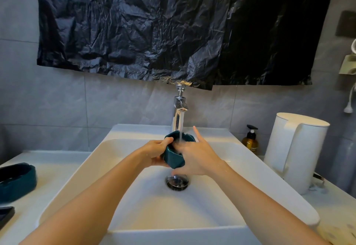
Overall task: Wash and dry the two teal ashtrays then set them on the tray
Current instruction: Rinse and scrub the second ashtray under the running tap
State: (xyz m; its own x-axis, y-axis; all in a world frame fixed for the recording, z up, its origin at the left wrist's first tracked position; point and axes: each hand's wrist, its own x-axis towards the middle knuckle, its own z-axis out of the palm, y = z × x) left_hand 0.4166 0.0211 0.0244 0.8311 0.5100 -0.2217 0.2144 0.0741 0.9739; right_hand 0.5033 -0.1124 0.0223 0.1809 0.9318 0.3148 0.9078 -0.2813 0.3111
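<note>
One teal ashtray (pixel 173 158) is tilted on its side over the white sink (pixel 134 215), right under the water running from the chrome tap (pixel 179 109). My left hand (pixel 154 154) grips its left rim. My right hand (pixel 196 158) wraps the ashtray's right side, fingers reaching inside the bowl and the index finger sticking up. The second teal ashtray (pixel 16 181) rests on the counter at the far left.
The open drain (pixel 177 182) lies below my hands. A dark object (pixel 5 215) sits at the left edge, partly cut off. On the right stand an amber pump bottle (pixel 250 141) and a white kettle (pixel 294 152). Black plastic (pixel 173 29) covers the wall above.
</note>
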